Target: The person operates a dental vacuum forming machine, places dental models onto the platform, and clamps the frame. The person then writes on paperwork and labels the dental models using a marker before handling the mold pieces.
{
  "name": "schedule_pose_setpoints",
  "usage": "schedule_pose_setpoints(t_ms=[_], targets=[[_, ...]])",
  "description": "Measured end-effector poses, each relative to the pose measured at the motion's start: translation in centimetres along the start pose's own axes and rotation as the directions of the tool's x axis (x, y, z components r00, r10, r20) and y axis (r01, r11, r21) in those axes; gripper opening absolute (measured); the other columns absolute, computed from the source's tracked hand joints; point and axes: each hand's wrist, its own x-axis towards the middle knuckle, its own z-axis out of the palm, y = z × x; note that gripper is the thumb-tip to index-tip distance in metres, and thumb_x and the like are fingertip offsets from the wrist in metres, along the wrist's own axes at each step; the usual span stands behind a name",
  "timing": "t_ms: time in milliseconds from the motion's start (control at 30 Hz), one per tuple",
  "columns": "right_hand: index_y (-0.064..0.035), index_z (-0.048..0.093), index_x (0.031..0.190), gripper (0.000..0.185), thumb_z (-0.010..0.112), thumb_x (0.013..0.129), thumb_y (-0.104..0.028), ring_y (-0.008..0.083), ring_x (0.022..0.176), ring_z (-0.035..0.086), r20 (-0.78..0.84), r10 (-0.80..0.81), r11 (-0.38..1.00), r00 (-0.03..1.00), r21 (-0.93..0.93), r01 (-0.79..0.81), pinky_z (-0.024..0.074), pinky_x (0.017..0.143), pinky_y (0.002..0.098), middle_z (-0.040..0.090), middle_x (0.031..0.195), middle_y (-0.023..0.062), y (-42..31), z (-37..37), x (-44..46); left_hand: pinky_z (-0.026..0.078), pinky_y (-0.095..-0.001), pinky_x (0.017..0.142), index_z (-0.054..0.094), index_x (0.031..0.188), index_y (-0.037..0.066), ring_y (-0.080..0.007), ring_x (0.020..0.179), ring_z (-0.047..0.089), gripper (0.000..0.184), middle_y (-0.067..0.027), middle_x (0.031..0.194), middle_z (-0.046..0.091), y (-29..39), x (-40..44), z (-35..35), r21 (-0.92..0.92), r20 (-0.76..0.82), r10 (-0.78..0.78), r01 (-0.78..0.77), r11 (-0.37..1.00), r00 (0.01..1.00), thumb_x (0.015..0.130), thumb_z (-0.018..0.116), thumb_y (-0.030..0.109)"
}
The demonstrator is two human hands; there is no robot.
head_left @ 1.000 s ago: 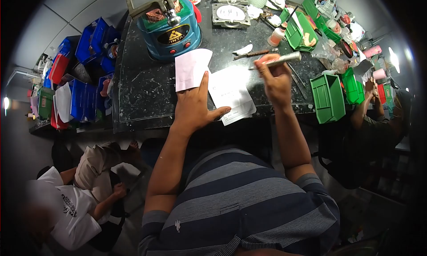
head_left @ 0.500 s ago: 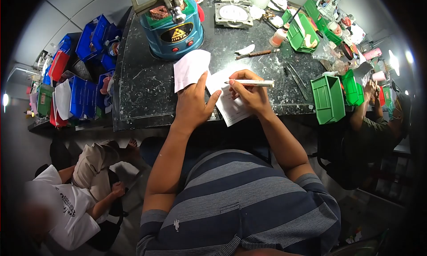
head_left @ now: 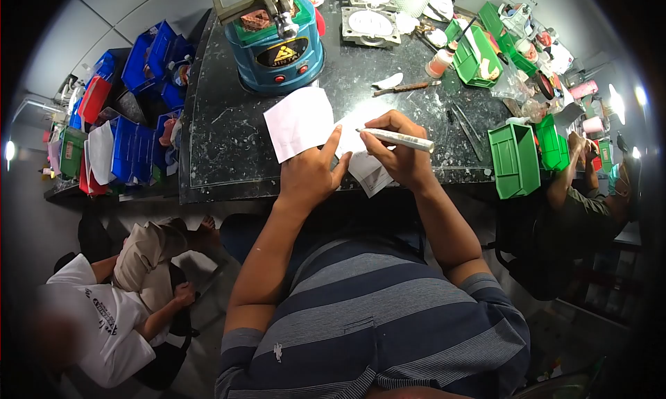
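My right hand [head_left: 408,164] grips a white pen [head_left: 411,141] between thumb and fingers, its tip close to a brightly lit paper pad [head_left: 369,175] at the bench's front edge. Small dark marks show on the pad, too small to read. My left hand [head_left: 305,184] lies on the paper with its index finger and thumb apart; the other fingers are partly hidden. A turned-over white sheet [head_left: 300,125] spreads out beyond my left fingers. Between the hands, glare washes out part of the page.
Behind the sheet stands a blue machine [head_left: 281,59] with red buttons. A brown-handled tool [head_left: 408,88] and metal tweezers [head_left: 468,132] lie on the dark bench [head_left: 222,149]. Green bins [head_left: 513,159] stand right, blue bins [head_left: 132,153] left. People sit on both sides.
The turned-over sheet lies more spread out towards the left. My right hand and pen have shifted slightly, with the pen tilted more downward to the right. The view has moved a little.
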Motion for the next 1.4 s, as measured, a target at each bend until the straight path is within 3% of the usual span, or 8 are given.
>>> schedule_pose_setpoints(t_ms=[100, 133, 200, 300, 367, 533, 767, 1400], targets=[[0.0031, 0.066, 0.086, 0.018, 0.076, 0.085, -0.012, 0.0170, 0.064, 0.071, -0.014, 0.011, 0.996, 1.000, -0.088, -0.012, 0.0540, 0.059, 0.0285, 0.071, 0.070, 0.0132, -0.5, 0.2, 0.4, 0.049, -0.0432, 0.062, 0.073, 0.124, 0.018, -0.0300, 0.060, 0.062, 0.037, -0.0144, 0.061, 0.059, -0.2, 0.0, 0.0, 0.009, -0.012, 0.049, -0.048, 0.999, 0.999, 0.093, 0.069, 0.037], [0.0003, 0.065, 0.084, 0.017, 0.077, 0.087, -0.012, 0.0059, 0.063, 0.065, -0.023, -0.054, 0.990, 0.998, -0.129, 0.051, 0.0508, 0.056, 0.0221, 0.068, 0.067, 0.0084, -0.2, 0.2, 0.5, 0.049, -0.0432, 0.062, 0.073, 0.124, 0.018, -0.0300, 0.060, 0.062, 0.037, -0.0144, 0.061, 0.059, -0.2, 0.0, -0.2, 0.010, -0.015, 0.052, -0.051, 0.999, 0.999, 0.093, 0.069, 0.037], [0.0013, 0.064, 0.080, 0.019, 0.077, 0.085, -0.011, 0.0103, 0.059, 0.066, -0.041, -0.042, 0.994, 0.998, -0.106, 0.038, 0.0510, 0.055, 0.0252, 0.068, 0.066, 0.0101, 0.0, -0.4, 1.3, 0.048, -0.0430, 0.060, 0.075, 0.119, 0.019, -0.0310, 0.059, 0.061, 0.033, -0.0142, 0.062, 0.059, -0.1, 0.1, -0.5, -0.047, 0.055, -0.007, 0.010, 0.999, 0.998, 0.093, 0.069, 0.038], [0.0005, 0.060, 0.074, 0.022, 0.076, 0.084, -0.011, 0.0117, 0.054, 0.064, -0.052, -0.019, 0.999, 0.998, -0.040, 0.017, 0.0490, 0.050, 0.0275, 0.066, 0.061, 0.0086, 0.7, -0.2, 1.9, 0.048, -0.0437, 0.060, 0.075, 0.120, 0.018, -0.0319, 0.060, 0.062, 0.035, -0.0152, 0.064, 0.060, 0.0, 0.1, -0.5, -0.087, 0.088, -0.053, 0.061, 0.994, 0.995, 0.091, 0.071, 0.038], [-0.0006, 0.060, 0.075, 0.022, 0.075, 0.086, -0.012, 0.0093, 0.054, 0.062, 0.041, 0.146, 0.952, 0.988, 0.265, -0.152, 0.0472, 0.049, 0.0261, 0.063, 0.060, 0.0052, 1.3, 0.6, 1.9, 0.049, -0.0441, 0.060, 0.075, 0.119, 0.018, -0.0325, 0.061, 0.063, 0.035, -0.0158, 0.065, 0.061, -0.2, 0.1, -0.4, -0.111, 0.105, -0.076, 0.087, 0.990, 0.992, 0.090, 0.072, 0.038], [-0.0004, 0.062, 0.072, 0.021, 0.074, 0.083, -0.014, 0.0072, 0.053, 0.056, 0.058, 0.117, 0.991, 0.991, 0.053, -0.120, 0.0417, 0.049, 0.0252, 0.064, 0.061, 0.0053, 1.9, 1.8, 0.8, 0.051, -0.0430, 0.067, 0.075, 0.119, 0.016, -0.0292, 0.058, 0.062, 0.037, -0.0117, 0.060, 0.059, -0.6, 0.0, -0.1, -0.086, -0.024, 0.000, -0.002, 0.996, 1.000, 0.091, 0.071, 0.039], [-0.0001, 0.058, 0.070, 0.021, 0.072, 0.078, -0.014, 0.0183, 0.049, 0.064, 0.020, -0.051, 0.993, 0.999, -0.103, 0.053, 0.0494, 0.050, 0.0306, 0.064, 0.058, 0.0104, 2.3, 1.2, 0.3, 0.051, -0.0426, 0.072, 0.076, 0.118, 0.015, -0.0299, 0.067, 0.066, 0.035, -0.0124, 0.065, 0.062, -0.3, -0.1, -0.2, -0.108, 0.079, -0.091, 0.099, 0.989, 0.993, 0.089, 0.072, 0.036], [-0.0008, 0.059, 0.072, 0.020, 0.073, 0.079, -0.014, 0.0217, 0.054, 0.067, 0.024, -0.045, 0.994, 0.999, -0.100, 0.047, 0.0511, 0.053, 0.0323, 0.066, 0.062, 0.0125, 2.6, 1.4, 0.4, 0.052, -0.0423, 0.076, 0.075, 0.119, 0.015, -0.0303, 0.067, 0.066, 0.036, -0.0133, 0.064, 0.063, -0.6, 0.0, -0.2, -0.132, 0.048, -0.048, 0.054, 0.990, 0.998, 0.089, 0.072, 0.036]])
